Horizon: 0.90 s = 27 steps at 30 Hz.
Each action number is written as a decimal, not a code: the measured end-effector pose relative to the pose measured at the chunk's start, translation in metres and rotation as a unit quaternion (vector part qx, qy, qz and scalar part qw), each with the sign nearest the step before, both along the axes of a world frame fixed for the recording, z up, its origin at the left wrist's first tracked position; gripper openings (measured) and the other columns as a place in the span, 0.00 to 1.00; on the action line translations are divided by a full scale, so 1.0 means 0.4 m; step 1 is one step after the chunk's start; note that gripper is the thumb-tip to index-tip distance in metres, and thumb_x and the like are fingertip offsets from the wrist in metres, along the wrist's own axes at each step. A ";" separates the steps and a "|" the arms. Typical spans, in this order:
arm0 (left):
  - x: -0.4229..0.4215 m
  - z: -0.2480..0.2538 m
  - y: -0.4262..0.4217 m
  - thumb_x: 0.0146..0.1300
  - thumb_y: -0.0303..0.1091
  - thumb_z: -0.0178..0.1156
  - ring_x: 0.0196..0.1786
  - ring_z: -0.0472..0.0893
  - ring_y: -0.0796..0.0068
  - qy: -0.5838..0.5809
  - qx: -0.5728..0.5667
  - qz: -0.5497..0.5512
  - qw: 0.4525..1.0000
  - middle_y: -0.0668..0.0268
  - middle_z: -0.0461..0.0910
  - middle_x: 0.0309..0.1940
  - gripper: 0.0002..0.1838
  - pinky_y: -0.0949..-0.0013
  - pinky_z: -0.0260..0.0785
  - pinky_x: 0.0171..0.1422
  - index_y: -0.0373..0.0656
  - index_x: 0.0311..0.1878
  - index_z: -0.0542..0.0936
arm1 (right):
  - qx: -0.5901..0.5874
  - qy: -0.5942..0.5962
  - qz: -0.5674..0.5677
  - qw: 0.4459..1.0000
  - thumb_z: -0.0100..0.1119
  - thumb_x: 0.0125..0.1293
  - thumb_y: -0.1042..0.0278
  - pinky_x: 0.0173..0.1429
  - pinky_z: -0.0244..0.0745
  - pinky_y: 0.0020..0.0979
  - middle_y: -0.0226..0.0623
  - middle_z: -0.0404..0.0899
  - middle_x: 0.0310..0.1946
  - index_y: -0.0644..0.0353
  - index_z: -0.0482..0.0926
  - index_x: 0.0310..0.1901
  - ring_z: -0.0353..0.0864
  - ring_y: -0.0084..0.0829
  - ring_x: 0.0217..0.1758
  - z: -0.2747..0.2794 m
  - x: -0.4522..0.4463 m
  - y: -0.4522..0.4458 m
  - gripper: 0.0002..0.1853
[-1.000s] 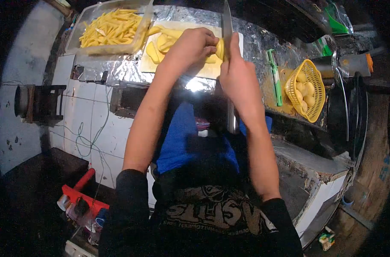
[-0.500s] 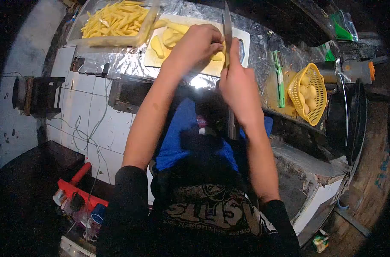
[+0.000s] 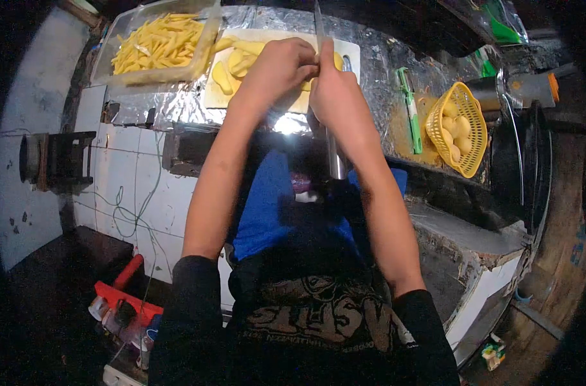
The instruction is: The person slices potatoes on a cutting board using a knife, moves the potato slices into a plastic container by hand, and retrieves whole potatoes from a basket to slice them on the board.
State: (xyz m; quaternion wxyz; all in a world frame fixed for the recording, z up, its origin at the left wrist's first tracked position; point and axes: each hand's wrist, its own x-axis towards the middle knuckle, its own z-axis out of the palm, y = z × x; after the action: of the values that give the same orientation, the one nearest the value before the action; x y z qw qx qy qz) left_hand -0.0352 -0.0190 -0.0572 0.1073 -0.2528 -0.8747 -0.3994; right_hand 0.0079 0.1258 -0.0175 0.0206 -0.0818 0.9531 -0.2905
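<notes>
My right hand (image 3: 341,100) grips a large knife, index finger stretched along the spine. The knife's blade (image 3: 319,27) points away from me over the white cutting board (image 3: 214,99), and its shiny metal handle (image 3: 336,161) sticks out below my palm. Just left of the blade, my left hand (image 3: 280,67) has its fingers curled down on a peeled potato, mostly hidden beneath them. Yellow potato slices (image 3: 222,78) lie on the board's left part. A yellow potato piece (image 3: 338,61) shows right of the blade.
A clear plastic container (image 3: 203,64) of cut potato sticks (image 3: 158,45) stands at the upper left. To the right are a green-handled peeler (image 3: 413,122) and a yellow basket (image 3: 476,164) holding several peeled potatoes (image 3: 459,128). The counter's front edge runs close to my body.
The whole view has shifted slightly. Against the board, knife and right hand sit a little further left, and a potato piece now shows right of the blade. Both hands keep their grips.
</notes>
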 end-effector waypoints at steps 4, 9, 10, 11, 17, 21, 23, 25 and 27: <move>-0.002 0.008 0.002 0.54 0.27 0.68 0.45 0.84 0.53 -0.027 -0.029 -0.001 0.999 0.55 0.83 0.44 0.11 0.62 0.75 0.53 0.35 0.41 0.84 | -0.009 -0.028 -0.019 0.999 0.48 0.66 0.72 0.46 0.74 0.57 0.69 0.78 0.31 0.59 0.54 0.75 0.79 0.68 0.40 0.022 0.023 0.036 0.34; -0.004 0.009 0.007 0.54 0.28 0.69 0.45 0.85 0.58 -0.058 -0.014 0.017 0.998 0.56 0.84 0.44 0.11 0.64 0.76 0.53 0.36 0.41 0.84 | -0.075 0.025 -0.041 0.996 0.48 0.67 0.71 0.37 0.75 0.44 0.58 0.79 0.25 0.55 0.59 0.74 0.82 0.48 0.28 0.072 0.072 0.099 0.32; -0.006 0.014 0.007 0.54 0.28 0.69 0.45 0.85 0.59 -0.066 -0.016 0.013 0.998 0.55 0.84 0.44 0.11 0.64 0.76 0.53 0.36 0.41 0.84 | -0.102 0.029 -0.043 0.993 0.49 0.68 0.70 0.33 0.75 0.38 0.52 0.78 0.22 0.54 0.60 0.74 0.80 0.38 0.23 0.083 0.075 0.114 0.32; -0.007 0.019 0.006 0.54 0.28 0.69 0.45 0.85 0.59 -0.065 -0.018 0.011 0.998 0.55 0.84 0.44 0.11 0.64 0.76 0.53 0.36 0.41 0.84 | -0.137 -0.020 -0.049 0.989 0.47 0.66 0.68 0.43 0.73 0.55 0.66 0.77 0.26 0.58 0.59 0.73 0.81 0.63 0.35 0.101 0.078 0.129 0.32; -0.024 0.067 0.023 0.54 0.28 0.68 0.44 0.85 0.57 -0.003 -0.082 0.015 0.997 0.52 0.84 0.43 0.17 0.63 0.77 0.52 0.38 0.48 0.84 | -0.193 -0.009 -0.059 0.979 0.47 0.67 0.68 0.36 0.77 0.49 0.59 0.78 0.22 0.52 0.60 0.73 0.83 0.52 0.26 0.096 0.097 0.169 0.31; -0.015 0.071 0.008 0.59 0.30 0.66 0.45 0.86 0.57 0.009 -0.064 0.055 0.996 0.51 0.85 0.43 0.16 0.62 0.76 0.52 0.38 0.51 0.83 | -0.258 -0.077 -0.038 0.962 0.47 0.67 0.69 0.29 0.80 0.42 0.51 0.80 0.19 0.52 0.60 0.73 0.81 0.40 0.16 0.060 0.061 0.128 0.31; -0.002 0.071 -0.011 0.62 0.31 0.62 0.47 0.83 0.48 0.010 0.002 0.111 0.994 0.48 0.83 0.44 0.13 0.57 0.75 0.54 0.36 0.47 0.83 | -0.302 -0.133 -0.007 0.944 0.48 0.66 0.68 0.29 0.80 0.42 0.54 0.81 0.22 0.58 0.64 0.70 0.82 0.42 0.18 0.039 0.051 0.111 0.29; 0.015 0.076 -0.025 0.62 0.31 0.61 0.46 0.83 0.48 0.008 -0.001 0.145 0.989 0.49 0.83 0.44 0.13 0.57 0.75 0.53 0.36 0.47 0.83 | -0.293 -0.104 0.001 0.950 0.49 0.66 0.68 0.29 0.80 0.42 0.55 0.81 0.22 0.61 0.66 0.68 0.83 0.43 0.18 -0.019 0.030 0.092 0.28; 0.026 0.076 -0.044 0.62 0.31 0.61 0.46 0.83 0.47 0.006 -0.002 0.183 0.983 0.49 0.84 0.43 0.12 0.57 0.75 0.53 0.37 0.47 0.83 | -0.293 -0.119 -0.034 0.948 0.50 0.64 0.68 0.30 0.80 0.42 0.57 0.81 0.23 0.69 0.73 0.58 0.83 0.45 0.19 -0.031 0.026 0.074 0.22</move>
State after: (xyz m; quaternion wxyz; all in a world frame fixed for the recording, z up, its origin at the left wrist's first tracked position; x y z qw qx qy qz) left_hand -0.0249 -0.0365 -0.0266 0.1836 -0.0910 -0.9064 -0.3693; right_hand 0.0182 0.1552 -0.0298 0.0990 -0.0167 0.8189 -0.5652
